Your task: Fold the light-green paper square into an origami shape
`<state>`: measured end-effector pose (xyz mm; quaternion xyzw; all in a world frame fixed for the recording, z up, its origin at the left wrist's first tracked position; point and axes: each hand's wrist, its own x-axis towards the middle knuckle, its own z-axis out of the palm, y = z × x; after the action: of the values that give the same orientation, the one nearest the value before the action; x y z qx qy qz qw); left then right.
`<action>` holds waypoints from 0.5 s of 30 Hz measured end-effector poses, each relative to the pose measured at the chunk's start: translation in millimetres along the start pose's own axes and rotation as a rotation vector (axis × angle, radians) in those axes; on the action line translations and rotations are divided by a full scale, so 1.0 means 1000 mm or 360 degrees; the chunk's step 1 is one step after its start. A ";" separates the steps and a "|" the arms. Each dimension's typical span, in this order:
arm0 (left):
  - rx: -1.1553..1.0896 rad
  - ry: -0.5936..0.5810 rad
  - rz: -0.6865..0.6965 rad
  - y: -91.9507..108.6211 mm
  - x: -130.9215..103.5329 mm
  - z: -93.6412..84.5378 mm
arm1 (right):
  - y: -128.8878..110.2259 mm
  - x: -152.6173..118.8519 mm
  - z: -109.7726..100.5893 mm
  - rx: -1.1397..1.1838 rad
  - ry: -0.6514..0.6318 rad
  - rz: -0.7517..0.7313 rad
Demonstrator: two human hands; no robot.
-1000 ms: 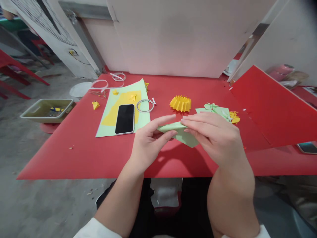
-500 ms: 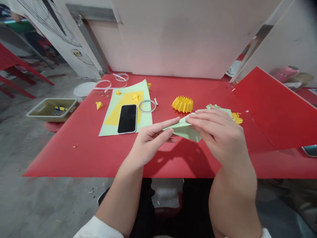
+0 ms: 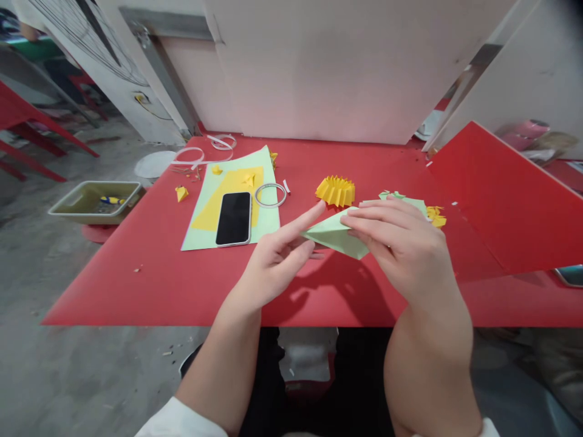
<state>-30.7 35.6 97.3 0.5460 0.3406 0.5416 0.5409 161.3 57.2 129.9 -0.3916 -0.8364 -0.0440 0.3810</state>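
A pale green folded paper (image 3: 339, 237), pointed at its left end, is held up over the red table. My right hand (image 3: 403, 237) grips its right part, fingers over the top and much of the paper hidden behind them. My left hand (image 3: 285, 249) is at the pointed end with its index finger stretched out and the thumb apart. The tip shows between finger and thumb; whether a lower finger touches it from beneath I cannot tell. Just beyond the paper stands a yellow pleated paper piece (image 3: 336, 191).
Left on the red table (image 3: 159, 291), a phone (image 3: 234, 218) and a tape ring (image 3: 270, 195) lie on green (image 3: 195, 237) and yellow sheets. A folded yellow piece (image 3: 181, 193) sits farther left. At right, yellow paper bits (image 3: 436, 216) lie near a raised red board (image 3: 510, 200).
My left index finger has lifted off the green paper's upper edge and now points up and away. More of the pointed end shows. My right hand keeps its grip.
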 end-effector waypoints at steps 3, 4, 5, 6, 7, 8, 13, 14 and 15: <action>0.0083 -0.0021 0.0032 -0.001 0.001 0.000 | 0.001 0.000 -0.001 0.0015 -0.0015 0.0000; 0.0099 -0.0034 0.0026 -0.001 0.001 0.000 | 0.001 0.000 -0.001 0.0021 -0.0019 0.0002; 0.0113 -0.0049 0.0014 0.000 0.001 -0.001 | 0.001 0.000 -0.001 0.0028 -0.0022 0.0007; 0.0126 -0.0067 0.0002 0.000 0.001 -0.002 | 0.001 0.000 -0.001 0.0038 -0.0026 0.0010; 0.0137 -0.0091 -0.0011 0.001 0.001 -0.003 | 0.002 0.000 -0.002 0.0048 -0.0027 0.0010; 0.0147 -0.0116 -0.0021 0.001 0.001 -0.004 | 0.002 0.000 -0.002 0.0058 -0.0031 0.0009; 0.0136 -0.0207 -0.0041 0.002 0.000 -0.007 | 0.003 0.000 -0.003 0.0082 -0.0049 -0.0002; 0.0126 -0.0205 -0.0038 0.001 0.000 -0.007 | 0.003 0.000 -0.003 0.0084 -0.0050 -0.0005; 0.0116 -0.0198 -0.0039 0.000 0.000 -0.007 | 0.003 0.000 -0.003 0.0084 -0.0046 -0.0007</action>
<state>-37.4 37.4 96.4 0.5936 0.3324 0.4873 0.5474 164.8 58.8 131.3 -0.3803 -0.8436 -0.0171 0.3788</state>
